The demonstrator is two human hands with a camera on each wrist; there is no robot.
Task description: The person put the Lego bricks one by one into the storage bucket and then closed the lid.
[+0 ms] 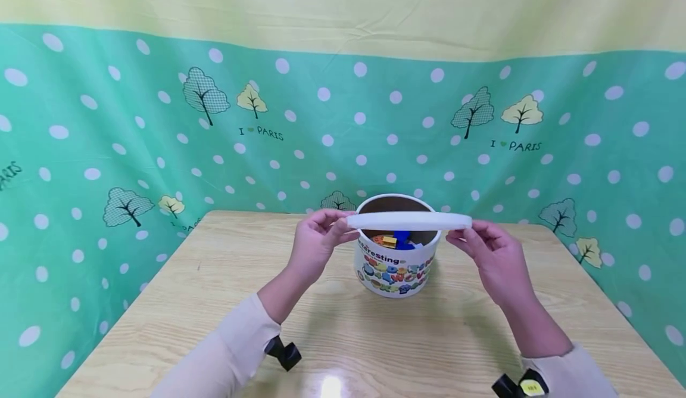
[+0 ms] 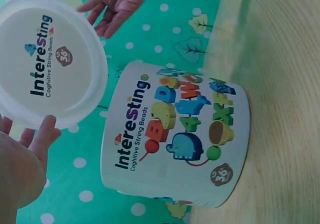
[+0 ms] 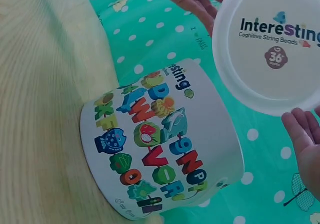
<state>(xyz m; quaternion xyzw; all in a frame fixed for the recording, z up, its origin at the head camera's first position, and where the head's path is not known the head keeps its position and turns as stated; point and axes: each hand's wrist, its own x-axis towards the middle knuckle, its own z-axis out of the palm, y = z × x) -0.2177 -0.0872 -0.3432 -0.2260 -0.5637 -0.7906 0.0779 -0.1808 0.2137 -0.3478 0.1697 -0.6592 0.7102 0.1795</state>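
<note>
A round white lid [image 1: 408, 221] is held nearly edge-on above the near rim of a white bucket [image 1: 393, 267]. My left hand [image 1: 320, 238] pinches its left edge, and my right hand [image 1: 494, 255] pinches the opposite edge. Printed on the lid's top face [image 2: 75, 78] is "Interesting Cognitive String Beads". The bucket stands upright and uncovered on the table, its wall [image 3: 210, 108] covered with colourful letters, animals and fruit. Inside it lie several coloured pieces, among them a yellow piece [image 1: 389, 242] and a blue piece [image 1: 402, 237]; the rest are hidden by the lid and wall.
The light wooden table [image 1: 214, 291] reaches back to a green dotted curtain [image 1: 305, 118] with tree prints, which hangs close behind the bucket. Black wrist mounts [image 1: 284, 353] sit at both sleeves.
</note>
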